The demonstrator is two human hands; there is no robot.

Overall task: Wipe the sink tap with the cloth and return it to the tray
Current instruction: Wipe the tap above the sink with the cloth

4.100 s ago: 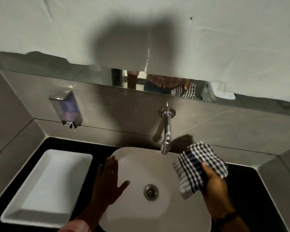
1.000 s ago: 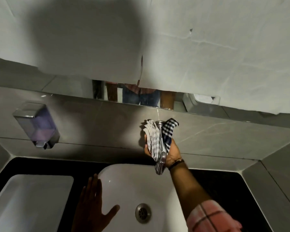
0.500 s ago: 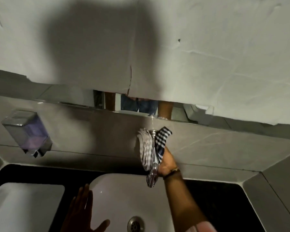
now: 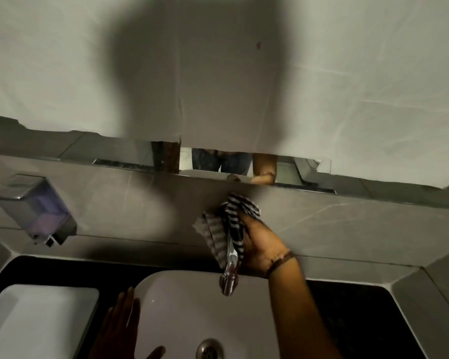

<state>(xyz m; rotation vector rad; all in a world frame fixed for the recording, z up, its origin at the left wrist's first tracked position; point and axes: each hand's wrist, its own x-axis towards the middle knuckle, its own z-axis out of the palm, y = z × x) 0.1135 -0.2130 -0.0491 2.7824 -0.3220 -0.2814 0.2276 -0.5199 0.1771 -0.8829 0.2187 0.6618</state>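
Fingers [image 4: 126, 304] of your left hand [image 4: 117, 332] are lying spread and flat, holding nothing, and they are resting on the left rim of the sink [image 4: 192, 301] near the bottom of the view. Far to the left, the soap dispenser [image 4: 34, 209] is hanging on the grey tiled wall, with pale purple liquid showing through its clear body. Below it, the white tray [image 4: 31, 325] is sitting on the dark desk [image 4: 70, 268], just beside the sink and apart from your left hand. Moving right, the drain [image 4: 210, 350] is showing at the bottom of the sink. Above it, the chrome tap [image 4: 229, 277] is reaching out from the wall and over the sink's back edge, with its spout end bare. Your right hand [image 4: 262, 248] is gripping the checked cloth [image 4: 226, 224], its fingers closing the cloth around the upper part of the tap, so the cloth is bunching on both sides of the pipe and up against the wall. A dark band is sitting on that wrist. Above, white sheeting is covering most of the mirror [image 4: 213, 164], and only a narrow strip along the bottom is showing reflections.
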